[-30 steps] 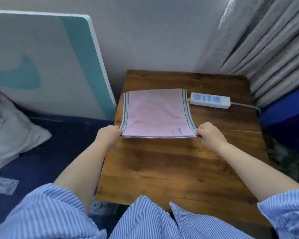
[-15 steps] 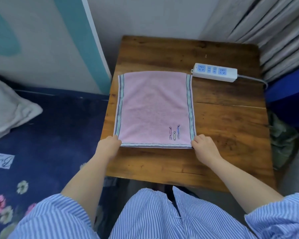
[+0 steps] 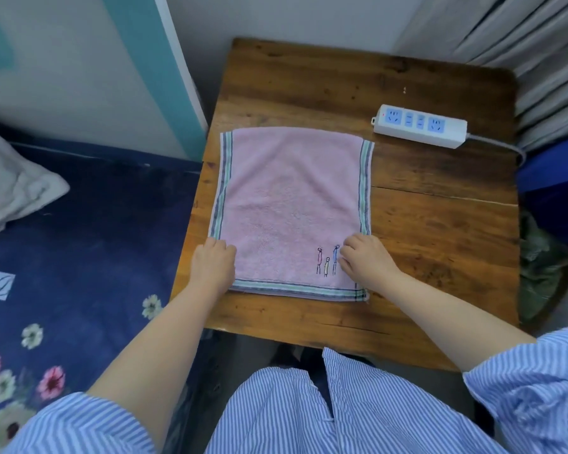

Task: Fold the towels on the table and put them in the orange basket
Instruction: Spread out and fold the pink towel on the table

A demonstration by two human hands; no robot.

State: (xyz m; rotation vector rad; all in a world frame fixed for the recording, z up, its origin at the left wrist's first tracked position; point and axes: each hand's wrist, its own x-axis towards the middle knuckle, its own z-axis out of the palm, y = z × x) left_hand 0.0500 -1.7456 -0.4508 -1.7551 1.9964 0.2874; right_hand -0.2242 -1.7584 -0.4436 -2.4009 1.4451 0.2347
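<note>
A pink towel [image 3: 292, 204] with striped borders and three small embroidered figures lies flat and folded on the wooden table [image 3: 440, 231]. My left hand [image 3: 214, 263] rests on its near left corner, fingers curled over the striped left edge. At the near right, beside the figures, my right hand [image 3: 364, 260] has curled fingers pinching the towel. No orange basket is in view.
A white power strip [image 3: 420, 126] with a grey cable lies at the table's far right. A board leans on the wall at left, above a dark blue flowered bedcover [image 3: 79, 257] and a pillow. Grey curtains hang at far right.
The view has tilted down and closer. Both hands have shifted from the towel's near edge up onto its near corners, toward the side borders.
</note>
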